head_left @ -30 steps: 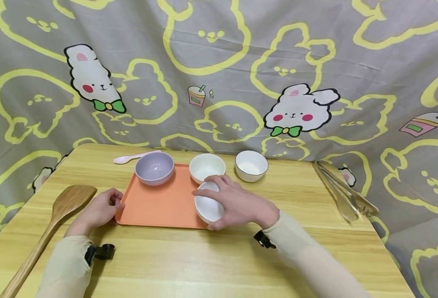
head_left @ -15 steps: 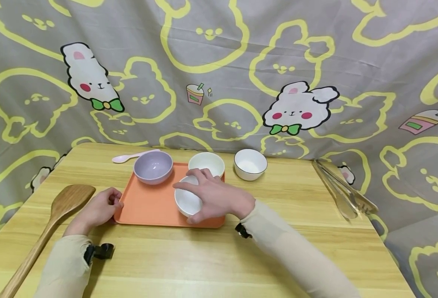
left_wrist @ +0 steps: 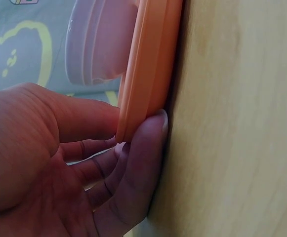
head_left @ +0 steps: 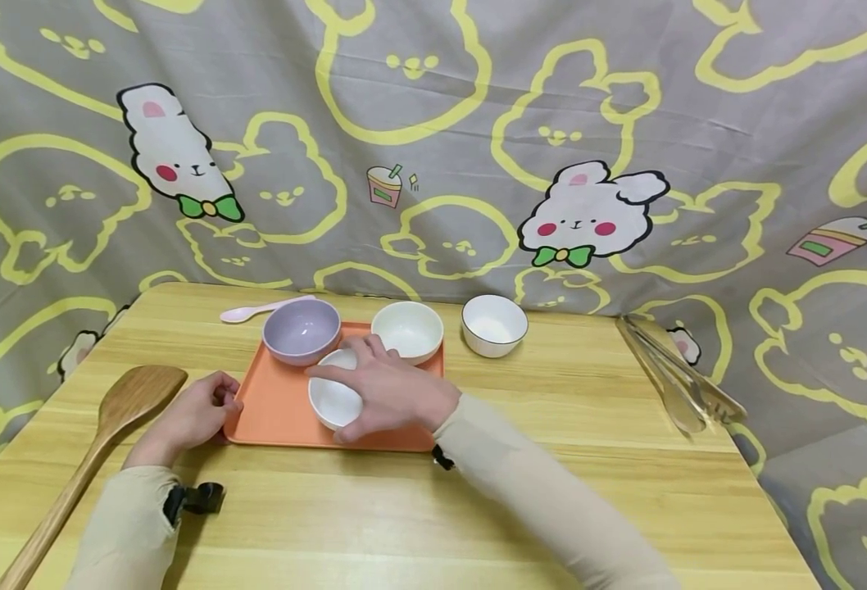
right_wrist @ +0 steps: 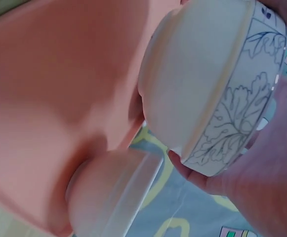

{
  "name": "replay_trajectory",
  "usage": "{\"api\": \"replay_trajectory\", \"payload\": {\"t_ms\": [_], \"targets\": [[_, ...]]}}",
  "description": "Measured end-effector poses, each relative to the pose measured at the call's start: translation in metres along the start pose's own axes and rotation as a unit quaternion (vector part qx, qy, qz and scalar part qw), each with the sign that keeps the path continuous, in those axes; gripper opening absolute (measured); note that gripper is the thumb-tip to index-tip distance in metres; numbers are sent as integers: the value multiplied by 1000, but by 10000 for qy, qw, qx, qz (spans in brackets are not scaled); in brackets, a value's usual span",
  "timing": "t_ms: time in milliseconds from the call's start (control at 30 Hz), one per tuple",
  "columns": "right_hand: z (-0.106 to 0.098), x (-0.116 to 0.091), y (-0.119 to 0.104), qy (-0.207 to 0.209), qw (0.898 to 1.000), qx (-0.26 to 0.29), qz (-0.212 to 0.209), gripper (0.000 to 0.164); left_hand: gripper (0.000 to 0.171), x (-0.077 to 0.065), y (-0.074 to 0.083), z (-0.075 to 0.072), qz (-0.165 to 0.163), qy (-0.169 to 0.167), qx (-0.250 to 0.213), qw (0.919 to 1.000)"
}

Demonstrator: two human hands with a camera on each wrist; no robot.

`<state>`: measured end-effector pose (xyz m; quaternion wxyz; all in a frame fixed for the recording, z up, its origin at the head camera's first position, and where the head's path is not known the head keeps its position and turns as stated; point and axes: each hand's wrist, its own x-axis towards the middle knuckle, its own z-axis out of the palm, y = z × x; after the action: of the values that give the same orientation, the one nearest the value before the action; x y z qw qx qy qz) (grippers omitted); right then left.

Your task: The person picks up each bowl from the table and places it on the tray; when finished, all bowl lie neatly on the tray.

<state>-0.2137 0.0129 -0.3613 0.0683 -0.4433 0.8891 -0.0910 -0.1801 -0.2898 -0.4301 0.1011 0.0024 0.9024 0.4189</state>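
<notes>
My left hand (head_left: 201, 414) pinches the left edge of the orange tray (head_left: 274, 410); in the left wrist view the thumb and fingers (left_wrist: 143, 158) sit on either side of its rim. With my right hand (head_left: 392, 389) I grip a white bowl (head_left: 333, 400) by its rim, over the front middle of the tray. Grey leaf drawings run round this bowl's outside in the right wrist view. Whether its base touches the tray is hard to tell. A purple bowl (head_left: 302, 332) stands at the tray's back left corner, a cream bowl (head_left: 407, 332) at its back right.
A white bowl with a dark rim (head_left: 495, 326) stands on the table right of the tray. Behind the purple bowl lies a pink spoon (head_left: 245, 313). A wooden spatula (head_left: 102, 438) lies at the left, metal utensils (head_left: 673, 377) at the right. A patterned curtain (head_left: 448, 147) hangs behind.
My right hand has carried the white bowl leftward from the tray's right side to its middle, nearer the purple bowl. The left hand has kept its hold on the tray edge.
</notes>
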Motion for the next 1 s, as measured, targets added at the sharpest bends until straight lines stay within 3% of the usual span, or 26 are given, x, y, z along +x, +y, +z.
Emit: {"api": "replay_trajectory", "payload": {"t_ms": [367,1000], "targets": [[14,23,-14,-106,9998,-142,-123,89,23,2,2,0,36,-5,64,10000],[29,57,-39,-95,9958,-882,-228,88,23,0,0,-1,88,50,266,9996]]}}
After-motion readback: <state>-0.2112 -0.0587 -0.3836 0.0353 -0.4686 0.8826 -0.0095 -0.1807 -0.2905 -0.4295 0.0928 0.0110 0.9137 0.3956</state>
